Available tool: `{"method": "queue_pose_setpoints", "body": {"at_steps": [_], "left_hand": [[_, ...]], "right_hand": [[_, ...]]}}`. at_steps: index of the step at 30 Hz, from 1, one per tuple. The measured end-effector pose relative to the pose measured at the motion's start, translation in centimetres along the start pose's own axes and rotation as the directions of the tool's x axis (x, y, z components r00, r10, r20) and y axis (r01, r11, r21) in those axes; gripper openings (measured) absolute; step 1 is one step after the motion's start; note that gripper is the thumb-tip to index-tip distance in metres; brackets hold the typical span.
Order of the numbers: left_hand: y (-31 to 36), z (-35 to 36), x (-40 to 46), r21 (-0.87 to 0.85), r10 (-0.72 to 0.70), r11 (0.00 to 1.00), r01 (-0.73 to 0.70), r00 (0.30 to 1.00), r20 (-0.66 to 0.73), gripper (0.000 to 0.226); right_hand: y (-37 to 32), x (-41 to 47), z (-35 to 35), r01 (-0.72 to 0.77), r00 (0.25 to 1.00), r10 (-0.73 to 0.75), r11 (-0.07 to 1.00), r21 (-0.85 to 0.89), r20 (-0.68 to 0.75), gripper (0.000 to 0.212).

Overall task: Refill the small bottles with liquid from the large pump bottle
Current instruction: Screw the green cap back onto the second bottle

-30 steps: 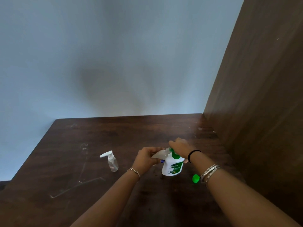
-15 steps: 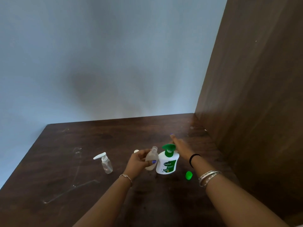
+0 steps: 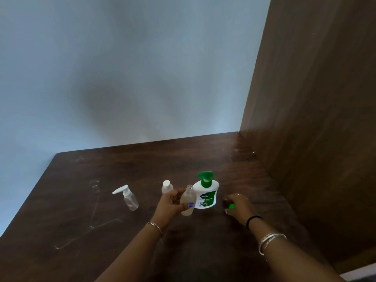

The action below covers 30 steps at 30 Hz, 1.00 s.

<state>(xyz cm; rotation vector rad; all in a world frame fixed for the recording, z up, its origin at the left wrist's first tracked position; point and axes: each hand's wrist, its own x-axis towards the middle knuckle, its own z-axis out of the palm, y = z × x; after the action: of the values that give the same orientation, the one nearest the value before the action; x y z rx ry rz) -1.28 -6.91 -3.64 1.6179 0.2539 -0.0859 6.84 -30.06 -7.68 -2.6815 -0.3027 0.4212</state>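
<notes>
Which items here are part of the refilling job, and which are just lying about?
Job: Dettol pump bottle; open small bottle in left hand; green cap under right hand; small pump bottle; white-capped small bottle.
Lying about: nothing besides the table.

Both forearms are stretched forward from the bottom edge of the view. The left hand (image 3: 173,202) is raised a little, its fingers and thumb curled in a grip, and a thin bracelet is worn on its wrist. The right hand (image 3: 238,204) is lowered, palm down, fingers bent. A black band and silver bangles are worn on the right wrist.
</notes>
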Motion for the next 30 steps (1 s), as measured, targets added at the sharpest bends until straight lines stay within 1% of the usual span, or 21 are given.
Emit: {"method": "queue_pose_setpoints", "body": {"at_steps": [2,5,9,11,13,15,19,22,24,27,30], "left_hand": [[0.2,0.2,-0.3,-0.01,-0.006,1.0,0.006,1.0,0.003,0.044],[0.2,0.2,-0.5,-0.008,-0.018,1.0,0.018,1.0,0.008,0.044],[1.0,0.1,-0.2,-0.028,0.008,1.0,-0.008,1.0,-0.023,0.041],[1.9,-0.1,0.1,-0.03,0.036,0.999,-0.037,0.999,-0.04,0.043],[3.0,-0.3,0.4,-0.026,0.071,0.997,-0.073,0.997,-0.043,0.043],[4.1,-0.5,0.6,-0.038,0.1,0.994,-0.101,0.994,-0.043,0.045],[6.3,-1.1,0.8,-0.069,0.144,0.987,-0.147,0.988,-0.049,0.044],[7.8,-1.8,0.5,-0.108,0.141,0.983,-0.146,0.989,-0.049,0.043],[8.5,-2.4,0.1,-0.118,0.141,0.982,-0.147,0.988,-0.055,0.043],[9.0,-3.4,-0.4,-0.116,0.155,0.98,-0.165,0.984,-0.09,0.044],[9.0,-4.3,-0.8,-0.111,0.16,0.979,-0.174,0.979,-0.127,0.045]], "right_hand": [[0.2,0.2,0.3,0.016,1.0,-0.016,0.999,-0.035,-0.01,0.037],[0.3,0.2,0.5,-0.014,0.998,0.016,0.999,0.03,-0.059,0.026],[-0.3,0.7,-1.7,-0.051,0.97,0.089,0.984,0.169,-0.226,0.024],[-1.7,1.4,-4.4,-0.014,0.946,0.082,0.977,0.211,-0.315,0.02],[-3.8,2.1,-7.6,0.063,0.924,0.023,0.975,0.212,-0.381,0.021],[-6.7,2.5,-10.6,0.153,0.912,-0.061,0.968,0.199,-0.406,0.026],[-12.5,1.8,-14.1,0.351,0.905,-0.258,0.901,0.253,-0.338,0.03],[-15.8,0.5,-15.1,0.471,0.871,-0.396,0.843,0.262,-0.29,0.032],[-17.6,-0.3,-15.4,0.533,0.841,-0.471,0.806,0.256,-0.267,0.029],[-20.0,-1.2,-15.9,0.602,0.797,-0.568,0.779,0.178,-0.206,0.021],[-21.4,-1.3,-16.0,0.648,0.761,-0.64,0.757,0.085,-0.107,0.02]]}}
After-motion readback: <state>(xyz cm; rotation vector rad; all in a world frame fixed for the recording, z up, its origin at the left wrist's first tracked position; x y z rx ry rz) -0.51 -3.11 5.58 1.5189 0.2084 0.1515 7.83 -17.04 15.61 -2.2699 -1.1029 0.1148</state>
